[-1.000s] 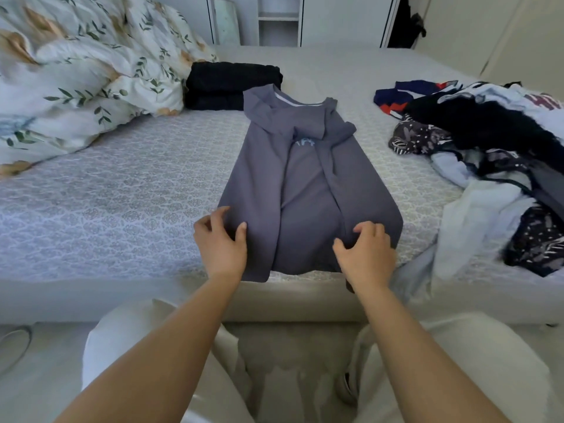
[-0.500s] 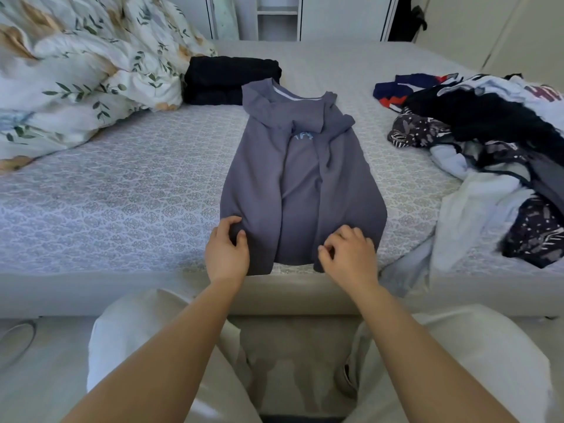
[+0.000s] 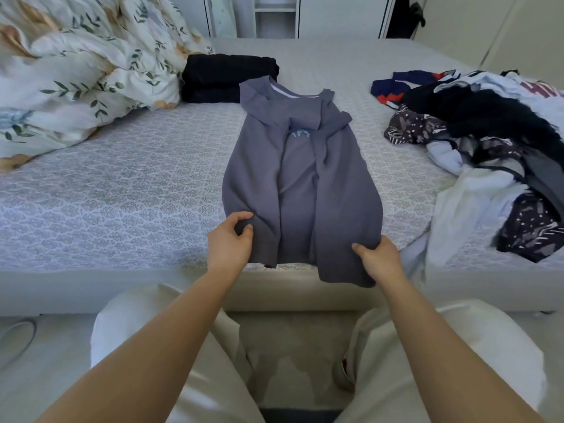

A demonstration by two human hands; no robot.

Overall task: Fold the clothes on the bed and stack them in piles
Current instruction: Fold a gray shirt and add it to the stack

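A grey-blue hooded top point(image 3: 305, 178) lies lengthwise on the bed point(image 3: 122, 193), hood at the far end, both sides folded over its middle. My left hand point(image 3: 229, 244) pinches its near left hem corner. My right hand point(image 3: 377, 259) grips the near right hem, lifted slightly, and a bit of that hem hangs over the bed's front edge. A folded black pile point(image 3: 227, 77) sits beyond the hood. A heap of unfolded clothes point(image 3: 488, 154) covers the bed's right side.
A floral duvet point(image 3: 76, 74) is bunched at the back left. White wardrobe doors and open shelves point(image 3: 274, 13) stand behind the bed. My knees in pale trousers point(image 3: 158, 346) are against the bed's front edge. A cable point(image 3: 18, 334) lies on the floor at left.
My right hand has shifted right to the outer hem corner and lifted it. My left hand has tightened its pinch on the left corner. The top's bottom edge now overhangs the bed.
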